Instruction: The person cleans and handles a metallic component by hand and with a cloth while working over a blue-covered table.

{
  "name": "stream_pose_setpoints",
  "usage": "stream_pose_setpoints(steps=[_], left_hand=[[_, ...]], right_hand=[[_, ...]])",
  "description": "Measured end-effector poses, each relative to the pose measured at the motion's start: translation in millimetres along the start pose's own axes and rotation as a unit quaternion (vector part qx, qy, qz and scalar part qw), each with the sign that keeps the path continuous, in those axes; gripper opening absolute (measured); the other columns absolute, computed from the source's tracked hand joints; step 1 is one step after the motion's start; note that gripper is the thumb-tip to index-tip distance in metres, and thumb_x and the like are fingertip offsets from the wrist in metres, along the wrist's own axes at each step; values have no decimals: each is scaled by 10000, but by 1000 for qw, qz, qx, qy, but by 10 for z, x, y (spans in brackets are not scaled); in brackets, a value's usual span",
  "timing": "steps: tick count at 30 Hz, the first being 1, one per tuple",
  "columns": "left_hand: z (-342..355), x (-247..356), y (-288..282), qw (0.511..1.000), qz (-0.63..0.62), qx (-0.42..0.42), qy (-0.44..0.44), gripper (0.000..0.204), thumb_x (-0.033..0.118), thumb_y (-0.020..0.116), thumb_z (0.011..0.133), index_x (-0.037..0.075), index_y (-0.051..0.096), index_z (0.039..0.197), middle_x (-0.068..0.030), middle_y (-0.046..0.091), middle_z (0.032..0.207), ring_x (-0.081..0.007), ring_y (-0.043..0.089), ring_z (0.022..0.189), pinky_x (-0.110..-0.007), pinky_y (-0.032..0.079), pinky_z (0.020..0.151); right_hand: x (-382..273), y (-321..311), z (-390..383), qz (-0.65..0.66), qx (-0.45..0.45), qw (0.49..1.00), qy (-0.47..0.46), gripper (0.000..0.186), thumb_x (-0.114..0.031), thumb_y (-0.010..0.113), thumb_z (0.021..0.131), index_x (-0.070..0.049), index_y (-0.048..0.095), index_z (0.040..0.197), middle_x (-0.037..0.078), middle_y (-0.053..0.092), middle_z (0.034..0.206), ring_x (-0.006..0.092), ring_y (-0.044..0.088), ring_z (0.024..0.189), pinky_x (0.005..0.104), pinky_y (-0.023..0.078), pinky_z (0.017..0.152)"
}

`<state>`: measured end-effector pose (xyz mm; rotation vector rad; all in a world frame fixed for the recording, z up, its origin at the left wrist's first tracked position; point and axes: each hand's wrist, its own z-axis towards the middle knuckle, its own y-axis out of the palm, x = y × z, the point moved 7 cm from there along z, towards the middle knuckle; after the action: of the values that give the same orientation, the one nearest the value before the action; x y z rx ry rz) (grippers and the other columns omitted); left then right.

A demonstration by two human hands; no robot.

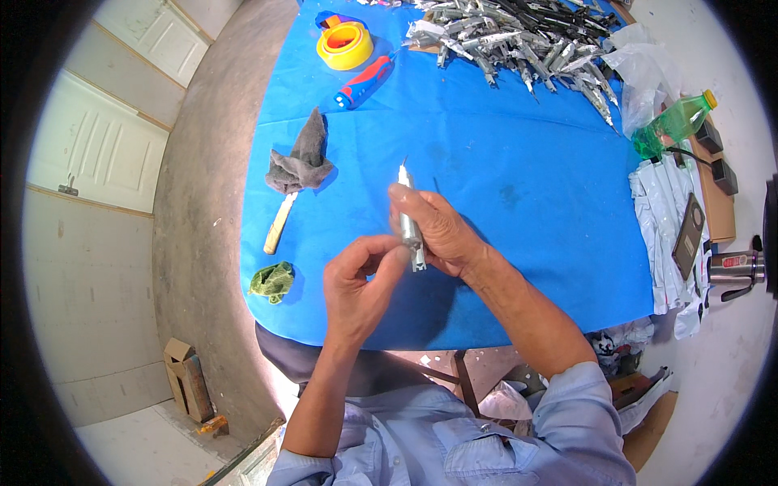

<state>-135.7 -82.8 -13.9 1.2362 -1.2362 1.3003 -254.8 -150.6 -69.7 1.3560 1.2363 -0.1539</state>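
Over the blue-covered table, my right hand is closed around a slim silvery part. It tilts slightly, with a thin pin sticking out of its far end and a notched, slotted end nearest me. My left hand is closed in a pinch, thumb and forefinger against the part's side near its lower end. Whatever lies between those fingertips is hidden, and the area is slightly blurred. At the far side lies a big heap of similar silvery parts, with darker pieces among them.
Along the left are yellow tape rolls, a red-and-blue electric screwdriver, a grey cloth over a light-handled tool, and a crumpled green wrapper. At right lie a green bottle, white plastic bags and a dark phone.
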Motion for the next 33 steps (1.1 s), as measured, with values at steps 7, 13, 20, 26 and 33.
stream_pose_setpoints(steps=[7,13,20,26,33], left_hand=[[11,-4,10,1000,5,4,1,76,29,757,984,-17,760,1045,19,712,874,-32,621,764,-200,485,671],[2,4,16,1000,11,18,-12,61,47,747,995,-11,744,1015,30,703,833,-23,612,742,-198,481,662],[4,13,15,999,28,27,-5,70,52,741,1000,-18,734,1004,21,710,817,-24,623,734,-198,492,661],[22,67,45,997,68,30,18,96,57,737,1003,-26,750,1049,8,718,815,-31,634,735,-206,506,665],[-10,55,-59,995,81,41,31,145,113,728,1034,-2,737,1122,-8,718,889,-59,639,738,-213,509,640]], right_hand=[[-12,5,-5,2,-8,1000,-1,406,-505,665,1059,-170,577,846,-77,503,723,27,441,597,230,363,488],[-22,42,-29,-30,13,999,-2,445,-548,649,1051,-159,577,847,-67,507,691,27,452,555,230,356,455],[-25,70,-16,-43,38,998,-31,492,-594,602,1058,-175,554,806,-72,469,617,35,410,468,239,316,408],[-33,39,-4,-30,33,999,-30,517,-621,590,1058,-171,559,804,-64,484,619,45,422,462,243,319,412],[-45,-1,-17,17,33,999,1,501,-635,604,1048,-163,628,882,-49,575,734,61,516,572,229,382,468]])
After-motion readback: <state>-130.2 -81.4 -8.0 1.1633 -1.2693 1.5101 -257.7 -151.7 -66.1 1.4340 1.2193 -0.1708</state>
